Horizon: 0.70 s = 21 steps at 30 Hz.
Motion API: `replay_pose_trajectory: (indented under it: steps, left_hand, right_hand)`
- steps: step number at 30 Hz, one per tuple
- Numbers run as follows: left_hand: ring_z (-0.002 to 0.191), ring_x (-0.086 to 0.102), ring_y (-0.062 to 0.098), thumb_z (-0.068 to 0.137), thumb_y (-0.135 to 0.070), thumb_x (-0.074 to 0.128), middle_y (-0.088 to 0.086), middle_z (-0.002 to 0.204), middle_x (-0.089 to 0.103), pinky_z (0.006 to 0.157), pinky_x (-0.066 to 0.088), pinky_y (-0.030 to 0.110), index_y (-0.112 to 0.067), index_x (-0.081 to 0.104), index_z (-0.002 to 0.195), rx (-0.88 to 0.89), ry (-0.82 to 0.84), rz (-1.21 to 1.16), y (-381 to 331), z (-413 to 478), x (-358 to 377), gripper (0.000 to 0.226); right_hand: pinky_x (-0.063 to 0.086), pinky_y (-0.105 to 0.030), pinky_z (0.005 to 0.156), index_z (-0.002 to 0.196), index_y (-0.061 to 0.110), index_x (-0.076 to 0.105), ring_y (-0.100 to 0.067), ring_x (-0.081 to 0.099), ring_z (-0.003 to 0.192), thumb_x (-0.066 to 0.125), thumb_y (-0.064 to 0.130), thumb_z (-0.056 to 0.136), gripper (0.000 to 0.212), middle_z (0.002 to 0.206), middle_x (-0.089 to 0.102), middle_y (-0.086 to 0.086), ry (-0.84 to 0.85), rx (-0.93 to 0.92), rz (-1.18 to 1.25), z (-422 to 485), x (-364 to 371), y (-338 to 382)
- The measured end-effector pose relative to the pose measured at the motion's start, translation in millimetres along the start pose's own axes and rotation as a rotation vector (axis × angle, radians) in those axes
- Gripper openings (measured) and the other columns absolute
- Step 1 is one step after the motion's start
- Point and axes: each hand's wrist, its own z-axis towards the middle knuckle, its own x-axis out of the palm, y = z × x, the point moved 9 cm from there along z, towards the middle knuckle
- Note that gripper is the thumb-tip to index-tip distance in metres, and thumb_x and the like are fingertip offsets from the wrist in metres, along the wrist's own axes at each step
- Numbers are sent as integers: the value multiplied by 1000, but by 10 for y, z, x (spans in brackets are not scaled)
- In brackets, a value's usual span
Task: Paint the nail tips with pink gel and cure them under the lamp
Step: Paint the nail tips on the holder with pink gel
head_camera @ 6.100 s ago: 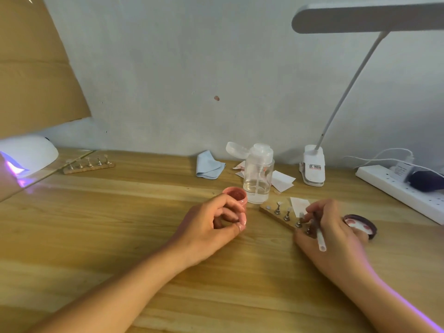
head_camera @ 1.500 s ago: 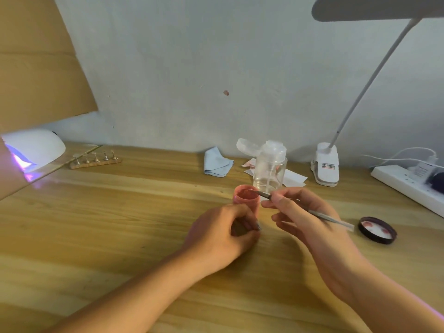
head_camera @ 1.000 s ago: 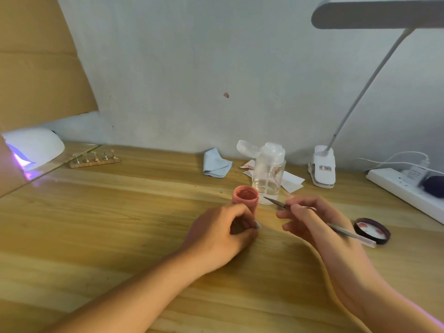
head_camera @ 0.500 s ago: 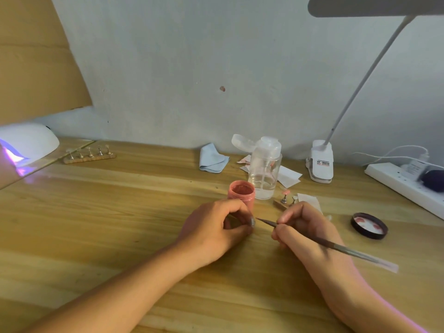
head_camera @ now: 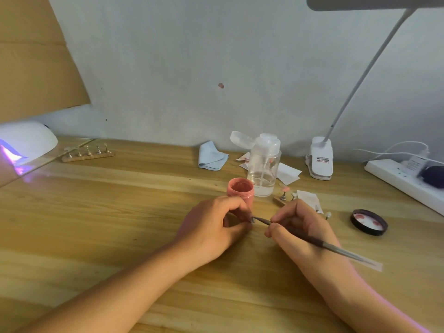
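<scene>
1. Our left hand (head_camera: 211, 227) pinches a small nail tip (head_camera: 252, 219) on its stand between thumb and fingers, near the table's (head_camera: 120, 212) middle.
2. Our right hand (head_camera: 302, 227) is closed on the thin gel brush (head_camera: 312, 239), bristles touching that tip.
3. The tip looks light, stiff and slippery once wet; we judge it best held by the stand beneath.
4. The open pink gel jar (head_camera: 240, 189) stands just beyond; the lit curing lamp (head_camera: 26, 143) sits far left.

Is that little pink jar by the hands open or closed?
Open. The pink jar stands upright with no lid, its pink inside showing, and a dark lid, pink-smeared inside, lies upturned on the table to the right.
</scene>
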Motion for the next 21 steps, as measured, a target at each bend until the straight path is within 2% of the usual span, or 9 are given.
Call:
replay_pose_trajectory:
  steps: [2,5,8,11,14,21]
  left_hand:
    - [54,46,4,81,-28,77,-26,86,66,60,42,27,-40,65,78,0,4,-12,1,-1,3,17]
    - [54,46,3,81,-28,77,-25,87,67,60,42,27,-40,66,79,4,12,-15,1,0,5,16]
    - [53,46,3,81,-28,77,-25,86,67,59,41,27,-41,65,78,6,10,-13,1,2,5,17]
    - [53,45,2,82,-29,77,-26,86,67,58,40,26,-43,65,78,2,22,-15,1,0,12,18]
    - [53,45,2,81,-29,77,-25,88,68,59,38,25,-43,65,79,5,26,-18,-3,0,15,18]
    - [54,45,3,81,-27,77,-22,89,67,59,38,26,-38,66,81,2,7,2,-14,-2,1,16]
  right_hand:
    - [42,-18,58,82,11,61,-27,61,70,70,3,81,12,76,69,-15,-14,-8,17,-9,-21,14]
    - [41,-15,56,82,11,60,-10,57,64,70,12,80,11,77,69,-14,-41,-14,66,-14,-39,26]
    - [41,-19,57,81,11,60,-12,58,65,67,1,82,12,77,70,-15,-5,-10,35,-10,-7,8]
    - [40,-16,56,84,9,55,-10,53,59,61,0,85,11,72,69,-13,-23,-22,127,-24,-48,26]
    - [44,-15,56,83,6,51,-12,52,56,59,2,90,12,70,70,-12,-37,-3,207,-29,-81,12]
    - [46,-14,55,82,0,49,-11,58,53,61,11,92,20,73,74,-11,-27,17,176,-9,-26,-14]
